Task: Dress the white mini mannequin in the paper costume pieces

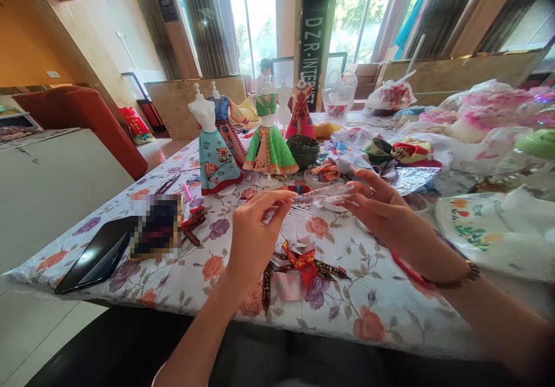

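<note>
A small clear plastic bag point(321, 196) with tiny white bits in it is stretched between my hands above the table. My left hand point(261, 216) pinches its left end between thumb and fingers. At the other end, my right hand point(381, 205) grips it, a ring on one finger. What the white bits are is too small to tell. Below the hands lies a red and black patterned ribbon bow point(301, 262). Just beyond them stand small white dress forms in a blue dress point(219, 161) and a green dress point(273, 150), beside a dark woven basket point(303, 151).
A black tablet-like device point(97, 254) and a blurred-out phone point(156, 225) lie at the left on the floral tablecloth point(364, 320). Fabric scraps point(355, 161) and plastic bags point(489, 231) crowd the right side. A person point(263, 74) is in the background by the window.
</note>
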The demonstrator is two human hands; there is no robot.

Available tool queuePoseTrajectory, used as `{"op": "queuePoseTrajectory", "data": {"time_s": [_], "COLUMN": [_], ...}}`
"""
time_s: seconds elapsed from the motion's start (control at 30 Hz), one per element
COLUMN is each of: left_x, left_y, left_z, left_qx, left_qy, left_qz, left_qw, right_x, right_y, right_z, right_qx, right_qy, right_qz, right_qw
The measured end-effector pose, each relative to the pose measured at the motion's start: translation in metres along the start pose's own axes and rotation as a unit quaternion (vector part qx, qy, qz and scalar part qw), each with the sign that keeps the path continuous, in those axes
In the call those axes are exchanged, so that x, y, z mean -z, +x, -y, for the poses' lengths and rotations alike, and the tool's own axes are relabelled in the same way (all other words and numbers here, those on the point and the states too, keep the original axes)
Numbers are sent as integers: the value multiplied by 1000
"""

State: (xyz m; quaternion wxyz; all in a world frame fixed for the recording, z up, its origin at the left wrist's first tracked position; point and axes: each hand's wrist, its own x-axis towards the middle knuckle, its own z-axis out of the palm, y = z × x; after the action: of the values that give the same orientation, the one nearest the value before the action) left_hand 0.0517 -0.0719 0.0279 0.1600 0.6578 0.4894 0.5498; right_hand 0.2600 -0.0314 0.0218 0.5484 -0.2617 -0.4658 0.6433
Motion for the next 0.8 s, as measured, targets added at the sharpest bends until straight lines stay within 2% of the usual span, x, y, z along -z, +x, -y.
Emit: {"op": "queuePoseTrajectory", "data": {"time_s": [0.2, 0.27, 0.33, 0.4, 0.5, 0.53, 0.6, 0.7, 0.8], "left_x": [19, 29, 40, 51, 65, 69, 73, 73, 67], "left_y": [4, 3, -1, -7, -22, -28, -40, -57, -74], "left_z": [-5, -4, -1, 5, 19, 25, 38, 55, 67], "left_qx": [-114, -135, -138, -136, -137, -136, -145, -143, -136], "left_qy": [126, 169, 204, 236, 296, 318, 351, 383, 386], "left_qz": [-48, -74, -107, -139, -169, -176, -183, -188, -161], "left_qw": [984, 974, 963, 952, 930, 922, 907, 893, 898], "right_x": [9, 14, 16, 16, 11, 9, 6, 4, 4], "right_y": [7, 9, 9, 7, 1, -1, -5, -7, -5], "right_z": [-12, -20, -29, -39, -53, -58, -65, -70, -68], "right_qx": [10, 4, -3, 9, 57, 76, 101, 120, 123], "right_qy": [-52, -120, -222, -346, -496, -521, -548, -550, -516], "right_qz": [9, 10, 47, 129, 260, 279, 290, 293, 296], "right_qw": [999, 993, 974, 929, 827, 803, 778, 773, 794]}}
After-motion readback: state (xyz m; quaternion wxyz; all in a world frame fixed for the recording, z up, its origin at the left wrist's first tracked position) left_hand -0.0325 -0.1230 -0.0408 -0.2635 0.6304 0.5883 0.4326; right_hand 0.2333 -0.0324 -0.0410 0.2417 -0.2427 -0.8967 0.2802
